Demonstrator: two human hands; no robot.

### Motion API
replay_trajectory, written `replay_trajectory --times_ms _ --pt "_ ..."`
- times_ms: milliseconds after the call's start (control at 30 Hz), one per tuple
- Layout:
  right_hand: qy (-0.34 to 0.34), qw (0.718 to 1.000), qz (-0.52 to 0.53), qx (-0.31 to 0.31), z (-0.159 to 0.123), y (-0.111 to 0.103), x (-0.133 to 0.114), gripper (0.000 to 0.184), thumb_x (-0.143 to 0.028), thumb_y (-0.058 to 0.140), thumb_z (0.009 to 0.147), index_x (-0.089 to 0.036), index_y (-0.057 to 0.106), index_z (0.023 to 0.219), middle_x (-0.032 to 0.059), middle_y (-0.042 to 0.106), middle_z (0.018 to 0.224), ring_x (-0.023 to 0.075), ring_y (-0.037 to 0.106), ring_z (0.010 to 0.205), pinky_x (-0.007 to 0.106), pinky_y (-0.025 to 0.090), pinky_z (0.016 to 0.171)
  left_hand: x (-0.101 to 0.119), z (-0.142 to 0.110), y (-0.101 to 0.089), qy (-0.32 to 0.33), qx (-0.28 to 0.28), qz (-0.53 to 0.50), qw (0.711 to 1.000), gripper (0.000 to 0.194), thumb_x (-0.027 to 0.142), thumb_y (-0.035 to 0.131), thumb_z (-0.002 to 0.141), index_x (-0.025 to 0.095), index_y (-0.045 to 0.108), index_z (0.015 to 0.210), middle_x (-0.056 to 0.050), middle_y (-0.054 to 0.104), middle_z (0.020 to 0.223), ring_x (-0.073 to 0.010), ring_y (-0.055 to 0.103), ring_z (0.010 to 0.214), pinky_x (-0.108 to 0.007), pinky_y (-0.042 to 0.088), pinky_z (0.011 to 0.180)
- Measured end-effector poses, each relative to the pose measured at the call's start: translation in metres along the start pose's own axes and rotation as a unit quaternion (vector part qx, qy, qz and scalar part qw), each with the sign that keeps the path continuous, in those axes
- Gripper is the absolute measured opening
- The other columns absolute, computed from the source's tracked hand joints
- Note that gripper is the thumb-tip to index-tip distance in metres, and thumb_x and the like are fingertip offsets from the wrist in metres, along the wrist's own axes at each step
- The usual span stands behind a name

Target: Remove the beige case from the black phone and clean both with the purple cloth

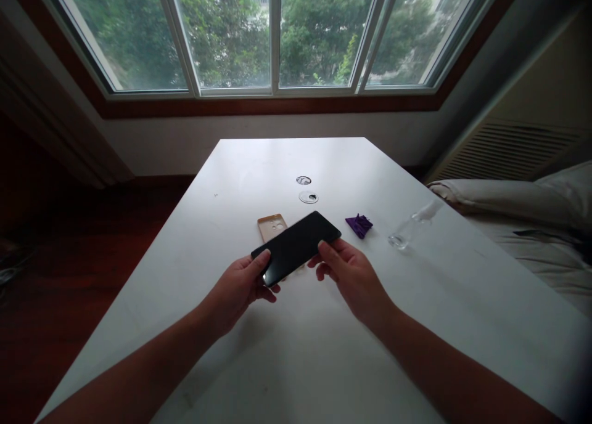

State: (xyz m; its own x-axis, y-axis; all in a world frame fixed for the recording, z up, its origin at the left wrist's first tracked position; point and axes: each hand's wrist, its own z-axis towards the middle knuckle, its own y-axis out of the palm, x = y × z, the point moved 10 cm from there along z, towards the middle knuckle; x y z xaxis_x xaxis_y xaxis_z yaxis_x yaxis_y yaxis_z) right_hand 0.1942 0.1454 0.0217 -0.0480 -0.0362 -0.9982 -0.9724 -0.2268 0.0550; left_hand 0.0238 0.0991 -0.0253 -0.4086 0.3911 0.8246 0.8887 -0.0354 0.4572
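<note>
Fingers of left hand [240, 283] and right hand [355, 273] were clamped on opposite ends of a black phone [298, 247], held slantwise above the white table [296, 362]. Tan case [265, 227] lay partly hidden behind it; purple cloth [359, 225] lay to the right, near a clear bottle [401, 240].

Window [226, 42]: bright, daylight from ahead
White table [277, 159]: glare at far end, faint shadows nearer
Floor [106, 270]: dim, nearly black at left
Black phone [300, 245]: faint sheen near lower corner
Edges: stretched, dark and blurred at lower right
</note>
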Motion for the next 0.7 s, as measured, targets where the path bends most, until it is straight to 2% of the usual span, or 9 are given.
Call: replay_trajectory --times_ms 100,233,333,433,500,567,633,700 --pt "0.027 0.996 0.012 -0.085 -0.013 0.031 0.011 0.039 -0.047 0.076 0.083 -0.016 0.064 0.102 0.0071 0.071 0.092 0.0185 0.067 0.081 0.031 0.056 0.07 -0.007 -0.002 0.011 -0.022 -0.055 -0.021 0.998 0.041 0.049 0.064 0.092 0.009 0.065 0.098 -0.009 0.066 0.083 -0.0136 0.064 0.068 -0.024 0.054 0.059" --pt "0.068 0.988 0.074 -0.117 -0.026 0.05 0.019 0.035 -0.044 0.068 0.091 -0.016 0.062 0.111 0.007 0.072 0.097 0.0182 0.068 0.083 0.035 0.057 0.079 -0.019 -0.005 0.02 -0.044 -0.1 0.028 0.994 0.05 0.057 0.061 0.092 0.008 0.064 0.101 -0.013 0.069 0.089 -0.0162 0.066 0.07 -0.028 0.057 0.062" --pt "0.078 0.987 0.113 -0.08 -0.024 0.042 0.014 0.034 -0.04 0.064 0.095 -0.016 0.06 0.117 0.0087 0.072 0.104 0.0193 0.068 0.087 0.034 0.057 0.078 -0.015 -0.003 0.021 -0.008 -0.11 0.111 0.988 0.057 0.064 0.059 0.09 0.008 0.064 0.095 -0.013 0.069 0.085 -0.0183 0.066 0.069 -0.032 0.056 0.061" --pt "0.074 0.99 0.117 0.012 -0.012 0.015 0.01 0.036 -0.036 0.064 0.093 -0.016 0.058 0.123 0.0112 0.071 0.11 0.0223 0.069 0.089 0.032 0.058 0.068 0.0 -0.002 0.017 0.06 -0.091 0.208 0.972 0.054 0.063 0.055 0.092 0.01 0.065 0.09 -0.011 0.069 0.081 -0.0173 0.064 0.068 -0.032 0.054 0.064" --pt "0.079 0.989 0.097 0.077 -0.004 -0.006 0.012 0.033 -0.031 0.062 0.092 -0.016 0.06 0.121 0.0113 0.07 0.113 0.0231 0.07 0.089 0.03 0.059 0.062 0.015 -0.003 0.009 0.128 -0.041 0.316 0.939 0.047 0.058 0.054 0.095 0.013 0.066 0.089 -0.009 0.07 0.083 -0.0173 0.063 0.072 -0.032 0.053 0.068" --pt "0.076 0.986 0.077 0.129 0.004 -0.026 0.015 0.032 -0.029 0.06 0.092 -0.018 0.061 0.122 0.01 0.07 0.116 0.0224 0.07 0.091 0.03 0.06 0.061 0.031 -0.007 0.007 0.212 0.001 0.439 0.873 0.036 0.049 0.055 0.097 0.016 0.069 0.093 -0.008 0.07 0.091 -0.0187 0.063 0.083 -0.033 0.053 0.076" --pt "0.074 0.981 0.07 0.165 0.01 -0.041 0.019 0.031 -0.031 0.058 0.093 -0.018 0.062 0.122 0.0092 0.07 0.115 0.0205 0.07 0.09 0.027 0.06 0.06 0.036 -0.012 0.014 0.279 0.003 0.528 0.802 0.027 0.041 0.054 0.099 0.021 0.072 0.102 -0.008 0.069 0.109 -0.0212 0.062 0.1 -0.037 0.052 0.087" --pt "0.07 0.976 0.062 0.195 0.014 -0.054 0.021 0.032 -0.034 0.057 0.094 -0.02 0.063 0.122 0.0079 0.07 0.114 0.0184 0.069 0.087 0.024 0.058 0.057 0.032 -0.012 0.02 0.301 -0.014 0.587 0.751 0.026 0.036 0.054 0.099 0.028 0.07 0.117 -0.007 0.062 0.131 -0.0242 0.056 0.119 -0.04 0.05 0.097"
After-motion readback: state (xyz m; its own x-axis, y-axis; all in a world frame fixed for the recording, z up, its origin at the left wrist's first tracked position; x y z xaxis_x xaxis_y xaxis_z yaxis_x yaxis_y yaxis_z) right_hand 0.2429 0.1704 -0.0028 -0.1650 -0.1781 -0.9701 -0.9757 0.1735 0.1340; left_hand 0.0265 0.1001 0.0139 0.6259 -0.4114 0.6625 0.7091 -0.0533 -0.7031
